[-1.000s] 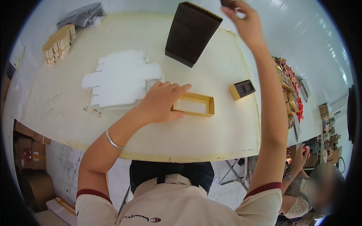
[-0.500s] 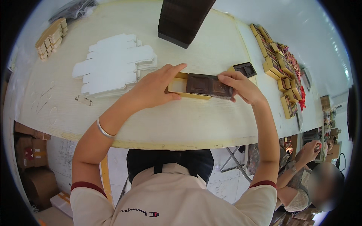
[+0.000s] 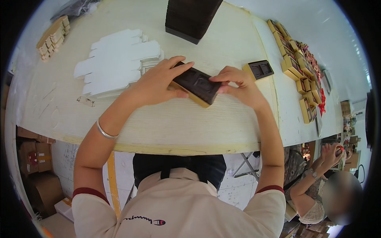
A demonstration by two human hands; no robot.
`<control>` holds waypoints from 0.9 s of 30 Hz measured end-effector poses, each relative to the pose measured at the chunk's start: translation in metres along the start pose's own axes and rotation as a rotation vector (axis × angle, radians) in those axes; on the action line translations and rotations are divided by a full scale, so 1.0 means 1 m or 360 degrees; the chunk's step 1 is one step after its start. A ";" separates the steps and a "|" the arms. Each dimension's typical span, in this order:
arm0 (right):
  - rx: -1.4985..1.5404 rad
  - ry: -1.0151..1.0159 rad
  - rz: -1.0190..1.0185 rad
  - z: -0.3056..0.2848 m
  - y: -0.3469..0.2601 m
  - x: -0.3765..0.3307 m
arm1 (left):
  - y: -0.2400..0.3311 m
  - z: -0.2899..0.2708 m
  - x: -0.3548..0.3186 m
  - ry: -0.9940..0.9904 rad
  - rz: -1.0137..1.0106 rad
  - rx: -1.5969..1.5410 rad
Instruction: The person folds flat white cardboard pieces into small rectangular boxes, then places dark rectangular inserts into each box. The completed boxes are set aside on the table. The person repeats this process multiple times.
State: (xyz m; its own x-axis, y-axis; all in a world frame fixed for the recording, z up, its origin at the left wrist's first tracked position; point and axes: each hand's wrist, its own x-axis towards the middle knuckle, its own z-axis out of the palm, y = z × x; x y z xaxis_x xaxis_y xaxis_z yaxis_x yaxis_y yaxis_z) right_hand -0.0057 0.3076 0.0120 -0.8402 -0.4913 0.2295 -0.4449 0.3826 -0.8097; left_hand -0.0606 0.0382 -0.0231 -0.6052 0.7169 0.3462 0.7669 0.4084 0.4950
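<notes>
- Two hands meet over the middle of the pale wooden desk (image 3: 166, 127): the left hand (image 3: 152, 81) and right hand (image 3: 238, 85) each curl their fingers around one end of a dark brown moulded tray (image 3: 197, 84), held tilted in a gold box (image 3: 189, 95).
- A stack of white flat cartons (image 3: 117, 61) lies just left of the left hand.
- A second small gold box (image 3: 258, 69) sits right of the right hand.
- A tall dark stack (image 3: 190, 16) stands at the far edge.

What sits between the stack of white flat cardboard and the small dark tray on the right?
In the head view, both hands, left hand and right hand, holding a gold box with its dark insert.
</notes>
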 end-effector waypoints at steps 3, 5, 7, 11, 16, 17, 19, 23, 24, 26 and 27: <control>-0.0896 0.0042 -0.0296 0.018 -0.009 0.002 | 0.005 -0.005 0.000 -0.0074 -0.0063 0.0063; -0.1231 0.0054 -0.0428 0.020 -0.008 -0.002 | 0.012 -0.011 0.003 -0.0221 -0.0177 -0.0001; -0.0932 -0.0094 -0.0052 0.012 -0.019 0.000 | 0.017 -0.014 0.003 -0.0328 -0.0272 0.0030; -0.1322 0.0084 -0.0264 0.020 -0.032 -0.008 | 0.014 -0.010 0.002 -0.0111 -0.0082 0.0368; -0.1815 -0.0016 -0.0132 0.056 -0.019 -0.020 | 0.021 0.008 -0.001 -0.0036 0.0223 0.0676; -0.1739 -0.0033 -0.0138 0.055 -0.014 -0.018 | 0.020 0.008 -0.003 -0.0093 0.0189 0.0621; -0.1637 -0.0015 -0.0139 0.052 -0.011 -0.018 | 0.018 0.008 0.001 -0.0180 0.0141 0.0510; -0.1619 0.0073 -0.0144 0.055 -0.003 -0.019 | 0.026 0.010 0.001 -0.0225 0.0064 0.0522; -0.1649 0.0097 -0.0152 0.054 -0.003 -0.019 | 0.029 0.011 0.000 -0.0214 0.0046 0.0493; -0.1597 0.0055 -0.0113 0.051 -0.009 -0.022 | 0.038 0.008 -0.005 -0.0211 0.0022 0.0368; -0.1578 0.0043 -0.0089 0.047 -0.011 -0.023 | 0.045 0.004 -0.007 -0.0221 0.0031 0.0274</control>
State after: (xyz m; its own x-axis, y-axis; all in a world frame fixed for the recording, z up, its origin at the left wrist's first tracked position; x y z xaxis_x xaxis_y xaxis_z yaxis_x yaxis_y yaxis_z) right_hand 0.0332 0.2783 -0.0097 -0.8115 -0.5151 0.2759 -0.5314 0.8469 0.0180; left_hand -0.0213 0.0532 -0.0063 -0.5639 0.7916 0.2354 0.8105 0.4758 0.3418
